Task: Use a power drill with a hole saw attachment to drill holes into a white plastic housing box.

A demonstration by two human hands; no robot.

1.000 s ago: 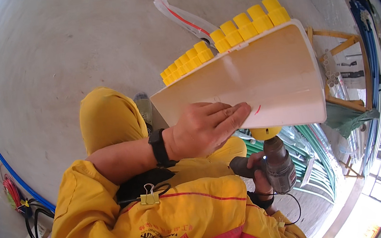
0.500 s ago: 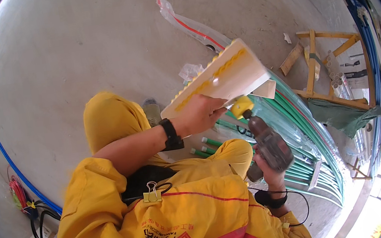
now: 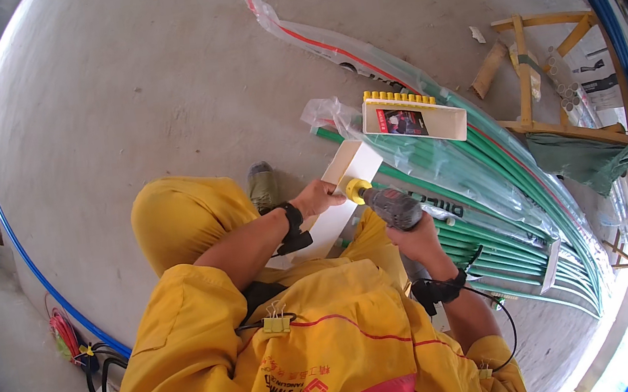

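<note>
My left hand (image 3: 318, 197) is closed on the edge of a long white box-like piece (image 3: 358, 164), which runs from my fingers down toward my lap. In my right hand (image 3: 419, 239) is a dark cordless drill (image 3: 394, 207), gripped by its handle and pointing left. The drill carries a yellow cup-shaped attachment (image 3: 359, 190), right beside my left fingertips and against or very near the white piece. A white tray (image 3: 444, 123) with a row of yellow caps (image 3: 401, 98) along its far edge lies on the plastic-wrapped green pipes.
Long green pipes (image 3: 489, 239) in clear plastic lie beneath and right of my hands. A wooden frame (image 3: 525, 78) with green cloth (image 3: 594, 161) stands at right, near silvery tubes (image 3: 579, 111). A blue pipe (image 3: 37, 279) curves along the left.
The tray with yellow caps has left my left hand and now rests on the pipes. My left hand grips another white piece. The drill has swung left and up, nearer that hand.
</note>
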